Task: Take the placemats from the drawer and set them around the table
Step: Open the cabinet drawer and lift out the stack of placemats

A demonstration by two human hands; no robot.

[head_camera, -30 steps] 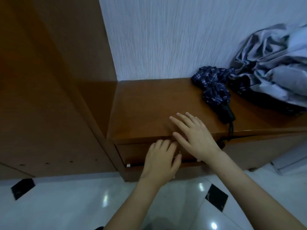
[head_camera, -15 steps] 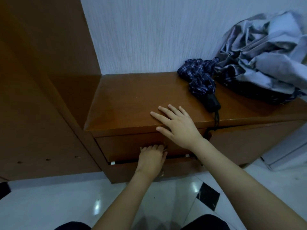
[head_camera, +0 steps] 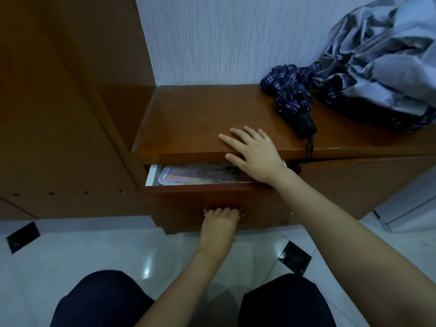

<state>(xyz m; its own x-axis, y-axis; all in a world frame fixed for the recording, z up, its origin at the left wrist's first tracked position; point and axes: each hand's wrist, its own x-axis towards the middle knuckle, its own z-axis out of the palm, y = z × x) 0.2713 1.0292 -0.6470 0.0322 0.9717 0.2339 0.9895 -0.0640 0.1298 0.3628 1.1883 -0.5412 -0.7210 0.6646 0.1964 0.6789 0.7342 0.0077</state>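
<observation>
left hand [head_camera: 220,224] grips drawer [head_camera: 200,201] handle; right hand [head_camera: 253,153] flat, fingers straight, on cabinet top [head_camera: 188,123].

This is looking like a home: a low brown wooden cabinet [head_camera: 212,123] is standing against a white textured wall [head_camera: 224,38] over glossy white floor tiles [head_camera: 70,251]. A folded dark-blue checked umbrella [head_camera: 292,90] and crumpled grey-blue cloth [head_camera: 382,62] are lying on top.
</observation>
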